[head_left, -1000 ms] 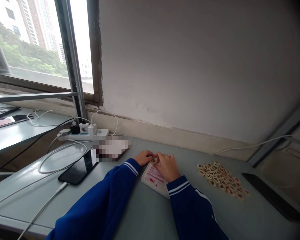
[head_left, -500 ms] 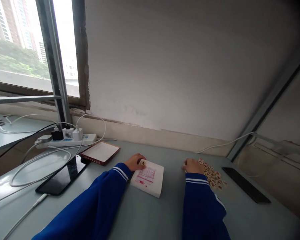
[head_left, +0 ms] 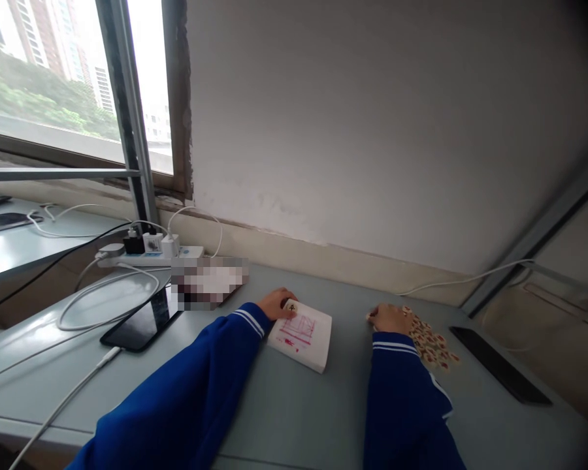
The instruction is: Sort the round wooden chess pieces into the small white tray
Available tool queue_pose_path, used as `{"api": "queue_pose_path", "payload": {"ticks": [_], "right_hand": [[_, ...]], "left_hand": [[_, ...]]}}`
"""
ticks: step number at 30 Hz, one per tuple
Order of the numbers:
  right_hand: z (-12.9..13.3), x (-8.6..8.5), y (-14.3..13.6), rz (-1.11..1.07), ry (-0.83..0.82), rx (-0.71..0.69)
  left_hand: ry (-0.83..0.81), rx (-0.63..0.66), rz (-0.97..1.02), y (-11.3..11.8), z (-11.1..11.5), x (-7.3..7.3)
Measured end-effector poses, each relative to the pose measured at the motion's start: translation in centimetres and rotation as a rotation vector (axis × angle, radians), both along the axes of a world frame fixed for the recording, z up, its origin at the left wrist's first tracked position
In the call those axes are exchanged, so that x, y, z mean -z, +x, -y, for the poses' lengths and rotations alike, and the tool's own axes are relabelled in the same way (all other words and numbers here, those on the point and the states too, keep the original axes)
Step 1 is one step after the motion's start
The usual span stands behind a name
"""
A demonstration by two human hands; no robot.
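The left hand holds a xiangqi piece between its fingers at the far corner of the white box, presumably to steady it. The right hand, fingers curled, borders the xiangqi pile on the desk; its grip cannot be determined.

Dormitory, apparently: desk, metal post, window.

Pink-patterned white block, white-striped blue sleeves
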State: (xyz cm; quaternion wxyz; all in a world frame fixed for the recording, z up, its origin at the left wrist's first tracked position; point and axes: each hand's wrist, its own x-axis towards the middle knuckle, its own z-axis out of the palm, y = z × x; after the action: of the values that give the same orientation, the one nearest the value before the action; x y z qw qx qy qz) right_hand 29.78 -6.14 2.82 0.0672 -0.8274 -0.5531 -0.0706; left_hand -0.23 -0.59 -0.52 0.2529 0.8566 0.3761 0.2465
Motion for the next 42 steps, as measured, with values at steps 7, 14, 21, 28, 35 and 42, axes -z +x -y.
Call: {"api": "queue_pose_path", "payload": {"ticks": [7,14,21,28,35,42], "right_hand": [[0.6,-1.0,-1.1,-0.027,-0.103,0.027],[1.0,-2.9,-3.9,-0.387,-0.064,-0.229],[2.4,-2.4,-11.5,-0.132,0.047,-0.597],[2.2,-0.4,-12.7,0.079,0.175,-0.755],[2.0,0.0,-12.5,0.068,0.179,-0.806],[1.8,-0.5,-12.5,0.01,0.16,-0.805]], "left_hand": [[-0.014,0.032,0.006,-0.1,0.2,-0.4],[0.024,0.059,-0.023,-0.1,0.2,-0.5],[0.064,0.053,-0.058,0.1,0.2,-0.2],[0.088,0.016,-0.075,0.2,0.1,0.2],[0.091,0.042,-0.079,0.2,0.1,0.2],[0.086,0.051,-0.099,0.1,0.1,-0.1]]}}
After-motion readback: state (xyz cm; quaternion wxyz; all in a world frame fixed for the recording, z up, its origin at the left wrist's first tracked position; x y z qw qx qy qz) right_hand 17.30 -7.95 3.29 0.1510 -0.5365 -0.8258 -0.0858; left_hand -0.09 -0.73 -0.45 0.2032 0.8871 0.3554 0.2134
